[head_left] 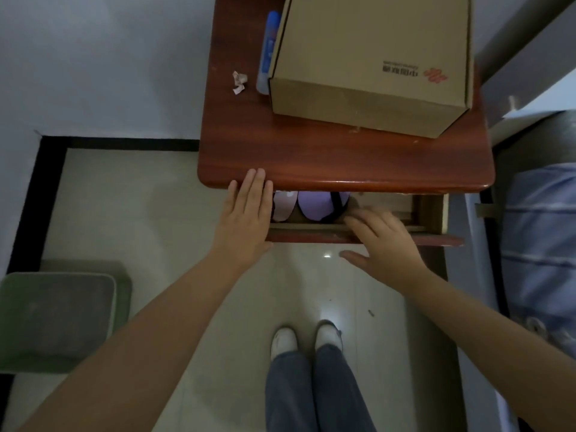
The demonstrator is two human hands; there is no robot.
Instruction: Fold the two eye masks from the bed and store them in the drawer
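Both folded eye masks, 1 pale pink (283, 207) and 1 purple with a black strap (321, 205), already lie in the open wooden drawer (311, 236). The left hand (246, 213) lies flat and empty by it, the right hand (385, 241) rests spread on its front; only closing seems left.

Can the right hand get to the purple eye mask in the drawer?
Probably yes. The drawer is partly open, the right hand rests on its front edge, and the purple eye mask lies just beyond its fingertips, though the tabletop overhangs part of it.

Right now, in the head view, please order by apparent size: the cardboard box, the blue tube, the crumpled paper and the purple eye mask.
1. cardboard box
2. blue tube, partly hidden behind the box
3. purple eye mask, partly hidden under the tabletop
4. crumpled paper
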